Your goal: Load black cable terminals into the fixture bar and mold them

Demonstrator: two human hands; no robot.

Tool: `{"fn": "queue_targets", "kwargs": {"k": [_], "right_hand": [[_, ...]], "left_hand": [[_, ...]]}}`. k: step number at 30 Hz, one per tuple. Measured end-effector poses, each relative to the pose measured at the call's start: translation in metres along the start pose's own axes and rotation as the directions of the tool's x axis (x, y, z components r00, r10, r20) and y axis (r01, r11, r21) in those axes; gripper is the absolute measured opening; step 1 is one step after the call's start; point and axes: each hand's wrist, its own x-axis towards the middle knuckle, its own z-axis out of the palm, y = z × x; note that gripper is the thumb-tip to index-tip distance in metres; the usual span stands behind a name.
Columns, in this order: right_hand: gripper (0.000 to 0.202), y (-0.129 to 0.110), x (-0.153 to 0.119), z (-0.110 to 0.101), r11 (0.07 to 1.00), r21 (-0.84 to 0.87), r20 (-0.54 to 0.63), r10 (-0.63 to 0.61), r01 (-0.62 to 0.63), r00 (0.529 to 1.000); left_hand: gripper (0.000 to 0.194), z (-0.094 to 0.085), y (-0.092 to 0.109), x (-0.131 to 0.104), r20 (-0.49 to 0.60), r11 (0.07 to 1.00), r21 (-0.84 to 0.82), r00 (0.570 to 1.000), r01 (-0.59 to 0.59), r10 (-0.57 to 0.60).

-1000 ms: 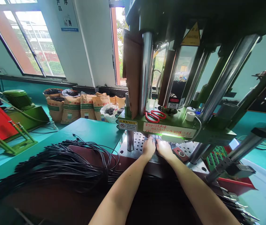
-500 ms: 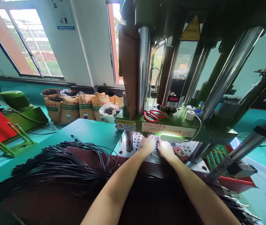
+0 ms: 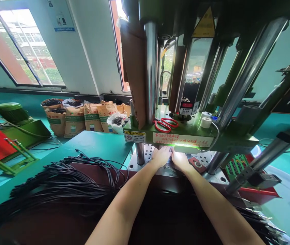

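Both arms reach under the green crossbeam (image 3: 139,130) of a press, over its perforated metal plate (image 3: 133,162). My left hand (image 3: 162,156) is at the middle of the plate, fingers forward and bent inward. Close on its right, my right hand (image 3: 180,159) has its fingertips partly hidden below the beam's lit edge. The two hands nearly meet; what lies between the fingertips is too small to make out. A reddish-brown block with a round metal part (image 3: 198,163) is on the plate to the right of my right hand.
Red-handled scissors (image 3: 165,125) and white rolls (image 3: 206,122) rest on the beam. Black cables (image 3: 83,180) lie in a bundle at left, beside a green table (image 3: 104,143). Metal columns (image 3: 151,75) flank the work area. A red bin (image 3: 259,195) stands at right; sacks (image 3: 75,120) are behind.
The view has shifted slightly. My two hands have come closer together, with my right hand a little further left against my left hand.
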Motion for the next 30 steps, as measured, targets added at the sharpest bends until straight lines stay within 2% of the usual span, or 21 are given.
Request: {"fn": "queue_targets", "kwargs": {"k": [6,12,21,26,30], "right_hand": [[0.033,0.033,-0.009,-0.006,0.990,-0.011,-0.019,-0.141,0.141,0.990],[0.040,0.059,-0.011,-0.002,0.969,0.001,-0.007,-0.245,0.245,0.969],[0.036,0.055,0.001,0.005,0.974,0.036,0.007,-0.225,0.225,0.974],[0.036,0.068,-0.007,-0.001,0.978,0.033,-0.022,-0.204,0.205,0.979],[0.036,0.078,-0.010,0.002,0.977,0.044,-0.043,-0.205,0.207,0.978]], "left_hand": [[0.043,-0.002,0.000,0.007,0.018,0.995,-0.011,0.995,-0.098,0.098],[0.049,0.010,-0.003,0.008,-0.007,0.987,-0.039,0.988,-0.155,0.155],[0.047,0.019,-0.004,0.016,0.039,0.994,-0.082,0.997,-0.065,0.069],[0.046,0.011,-0.018,0.012,0.078,0.993,-0.092,0.994,-0.069,0.076],[0.043,0.010,-0.026,0.007,0.104,0.993,-0.105,0.993,-0.049,0.060]]}}
